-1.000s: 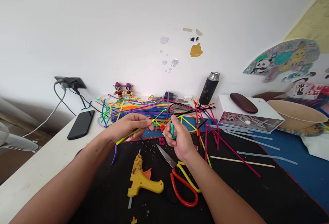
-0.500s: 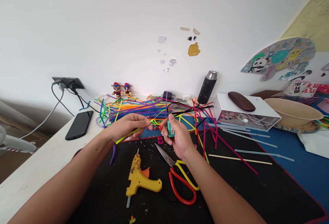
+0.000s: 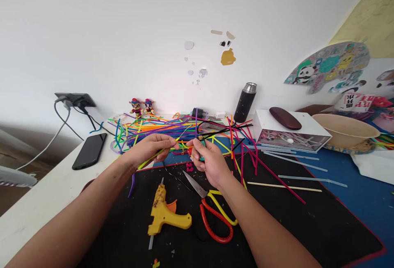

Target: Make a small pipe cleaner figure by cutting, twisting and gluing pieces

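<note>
Yellow-green pipe cleaner (image 3: 145, 163) pinched by left hand (image 3: 153, 147), green lighter (image 3: 202, 159) clasped in right hand (image 3: 212, 162), scissors (image 3: 202, 192) laid on black mat (image 3: 277, 223)

Stretches out as a white table (image 3: 40, 204), overlaid with a blue covering (image 3: 366, 206) and a red-edged black mat (image 3: 295, 227). Bears a dark phone (image 3: 89, 151) at the left, a heap of coloured pipe cleaners (image 3: 160, 130) along the back, a black thermos (image 3: 245, 106) and a white box (image 3: 310, 124) toward the rear right. Holds, on the black mat, a yellow glue gun (image 3: 163, 214) near scissors (image 3: 197, 187).
</note>
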`<state>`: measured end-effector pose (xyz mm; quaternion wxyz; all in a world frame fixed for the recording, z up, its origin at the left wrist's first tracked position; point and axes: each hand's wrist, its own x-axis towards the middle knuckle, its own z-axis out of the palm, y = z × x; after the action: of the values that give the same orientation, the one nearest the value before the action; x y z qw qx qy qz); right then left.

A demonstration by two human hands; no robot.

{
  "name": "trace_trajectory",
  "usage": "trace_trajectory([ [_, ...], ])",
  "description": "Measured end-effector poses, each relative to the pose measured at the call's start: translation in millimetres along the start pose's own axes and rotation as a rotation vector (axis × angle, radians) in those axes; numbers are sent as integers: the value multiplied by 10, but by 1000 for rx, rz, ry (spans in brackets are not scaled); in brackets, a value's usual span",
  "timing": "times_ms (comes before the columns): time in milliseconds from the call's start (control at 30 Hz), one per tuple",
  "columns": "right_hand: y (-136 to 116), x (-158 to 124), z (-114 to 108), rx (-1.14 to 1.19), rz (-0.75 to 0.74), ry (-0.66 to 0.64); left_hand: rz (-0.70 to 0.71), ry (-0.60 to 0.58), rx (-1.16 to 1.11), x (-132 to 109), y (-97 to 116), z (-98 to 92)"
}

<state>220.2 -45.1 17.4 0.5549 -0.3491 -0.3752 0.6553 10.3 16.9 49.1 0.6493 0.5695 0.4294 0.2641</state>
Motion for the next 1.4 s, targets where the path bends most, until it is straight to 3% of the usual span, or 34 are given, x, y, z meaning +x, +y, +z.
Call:
trace_trajectory([
  [233, -40, 10, -4, 20, -1, -15, 53, 115, -8, 56, -26, -34],
  [367, -26, 68, -36, -52, -43, 57, 77, 121, -37, 65, -36, -82],
  [500, -47, 166, -238, -478, -97, 117, 90, 105, -46, 79, -57, -137],
  [633, -259, 302, -538, -1262, -89, 198, 79, 88, -81, 117, -112, -182],
  [667, -335, 348, -602, -1347, -69, 210, 69, 75, -88, 129, -131, -192],
  [867, -663, 698, -783, -1688, 15, 256, 18, 22, -79, 176, -216, -245],
  [1067, -619, 1008, -805, -1931, 128, 138, -13, -2, -74, 197, -229, -256],
  [1400, -616, 1336, -788, -1993, 144, 75, -70, -38, -29, 206, -207, -189],
])
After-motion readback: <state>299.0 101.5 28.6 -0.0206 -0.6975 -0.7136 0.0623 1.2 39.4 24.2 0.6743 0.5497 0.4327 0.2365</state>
